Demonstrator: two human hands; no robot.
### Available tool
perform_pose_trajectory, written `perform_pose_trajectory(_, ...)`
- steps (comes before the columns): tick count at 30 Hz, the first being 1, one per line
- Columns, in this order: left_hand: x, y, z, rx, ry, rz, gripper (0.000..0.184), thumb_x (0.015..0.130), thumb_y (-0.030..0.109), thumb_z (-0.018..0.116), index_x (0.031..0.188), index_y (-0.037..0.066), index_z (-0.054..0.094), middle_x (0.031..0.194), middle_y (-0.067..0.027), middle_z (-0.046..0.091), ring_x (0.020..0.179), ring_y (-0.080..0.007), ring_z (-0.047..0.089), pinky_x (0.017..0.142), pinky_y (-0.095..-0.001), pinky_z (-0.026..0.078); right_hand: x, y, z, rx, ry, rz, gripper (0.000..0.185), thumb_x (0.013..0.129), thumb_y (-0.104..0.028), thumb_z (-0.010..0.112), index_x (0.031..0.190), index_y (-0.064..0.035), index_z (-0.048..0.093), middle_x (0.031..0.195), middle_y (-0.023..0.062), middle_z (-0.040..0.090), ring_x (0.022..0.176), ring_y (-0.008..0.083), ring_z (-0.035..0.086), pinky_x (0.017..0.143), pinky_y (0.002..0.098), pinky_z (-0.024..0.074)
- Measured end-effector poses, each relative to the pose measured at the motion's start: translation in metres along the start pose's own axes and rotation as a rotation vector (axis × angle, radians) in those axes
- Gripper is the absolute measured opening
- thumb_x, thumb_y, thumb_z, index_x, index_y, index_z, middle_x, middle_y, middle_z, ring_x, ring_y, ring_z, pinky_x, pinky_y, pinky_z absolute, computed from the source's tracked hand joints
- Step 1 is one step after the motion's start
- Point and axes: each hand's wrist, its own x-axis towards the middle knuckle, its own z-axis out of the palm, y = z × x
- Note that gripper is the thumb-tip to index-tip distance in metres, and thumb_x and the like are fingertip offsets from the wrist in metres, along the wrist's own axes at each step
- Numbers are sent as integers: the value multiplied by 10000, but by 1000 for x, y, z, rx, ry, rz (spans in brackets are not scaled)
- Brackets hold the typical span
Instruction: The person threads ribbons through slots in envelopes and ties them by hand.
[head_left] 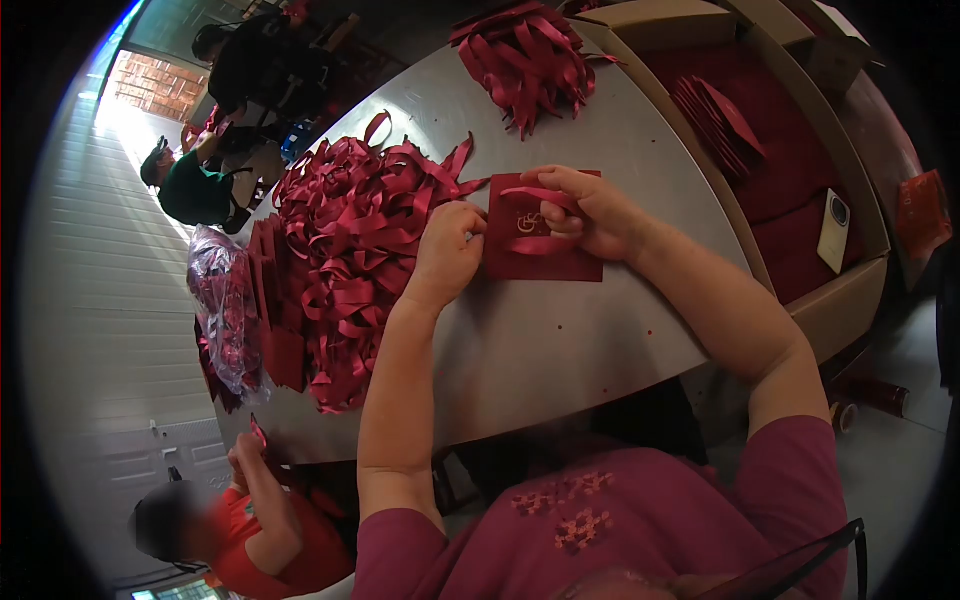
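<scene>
Left of the ribbon pile [352,240] stands a row of red bags [282,335], with a plastic sack [225,300] beside it. The left hand [450,248], fingers curled, is at the left edge of one bag [528,224] lying flat on the table [530,345] (whether it pinches anything, I cannot tell), while the right hand [600,215] has its fingers closed on that bag's ribbon [530,245]. Farther right, a phone [834,231] lies in a box [840,298].
</scene>
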Motion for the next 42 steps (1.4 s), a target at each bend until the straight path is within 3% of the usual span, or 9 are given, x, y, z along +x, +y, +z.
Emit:
perform_pose_trajectory(5, 3, -4, 3, -230, -3, -35, 85, 766, -18, 588, 841, 8, 619, 1118, -144, 640, 1109, -328, 569, 988, -391, 424, -4, -3, 8, -36, 8, -12, 309, 1002, -238, 503, 1237, -38, 509, 667, 14, 492, 499, 66, 364, 446, 204, 302)
perform_pose_trajectory(7, 3, -1, 1, -266, -24, -68, 92, 774, -17, 589, 854, 8, 627, 1179, -146, 624, 1130, -316, 563, 998, -382, 419, -6, -4, 11, 12, 19, -11, 196, 984, -212, 531, 1111, -64, 554, 688, 13, 545, 503, 49, 405, 424, 193, 299)
perform_pose_trajectory(15, 14, 7, -12, -689, -186, -303, 80, 813, 8, 600, 872, 9, 653, 1379, -176, 521, 1211, -252, 531, 978, -338, 419, -2, -1, 0, -15, -65, -17, 305, 994, -243, 496, 1196, -20, 537, 630, 6, 502, 463, 58, 341, 414, 198, 272)
perform_pose_trajectory(20, 9, 6, -7, -523, -123, -314, 110, 842, 16, 595, 926, 6, 666, 1271, -112, 577, 1199, -175, 521, 982, -297, 394, -4, -2, 3, -1, -28, -11, 351, 995, -238, 489, 1255, -3, 509, 616, 2, 486, 460, 59, 330, 414, 205, 264)
perform_pose_trajectory(22, 8, 14, -10, -495, -123, -291, 111, 846, 14, 594, 931, 0, 664, 1216, -101, 595, 1155, -170, 538, 968, -290, 402, -5, -4, 5, -50, -21, 1, 343, 1011, -222, 430, 1292, -27, 465, 612, -16, 407, 444, 65, 301, 639, 256, 534)
perform_pose_trajectory(23, 9, 17, -11, -466, -121, -267, 112, 850, 12, 592, 935, -7, 662, 1162, -90, 613, 1111, -164, 555, 953, -284, 409, -5, -4, 5, -50, -21, 0, 343, 1011, -222, 430, 1292, -27, 465, 612, -16, 407, 444, 65, 301, 639, 256, 534)
perform_pose_trajectory(28, 11, 8, -11, -663, -185, -393, 114, 853, 25, 607, 950, 0, 661, 1047, -33, 645, 973, -106, 574, 881, -243, 429, -6, -5, 8, -35, 51, 20, 336, 1010, -224, 436, 1284, -32, 467, 615, -10, 427, 448, 59, 298, 419, 205, 245)
perform_pose_trajectory(36, 18, 4, -12, -871, -303, -490, 150, 855, 40, 626, 998, 17, 666, 942, 9, 653, 870, -63, 577, 797, -207, 447, -3, -1, -1, 6, 3, -3, 351, 1001, -295, 494, 1231, -30, 507, 619, 14, 489, 453, 69, 331, 431, 204, 281)
perform_pose_trajectory(42, 8, -4, -12, -808, -165, -463, 127, 863, 23, 605, 979, 19, 656, 912, 26, 644, 825, -54, 570, 782, -203, 449, -3, -2, -2, 27, -17, -39, 303, 995, -297, 510, 1171, -52, 537, 670, 22, 520, 529, 93, 419, 492, 215, 341)
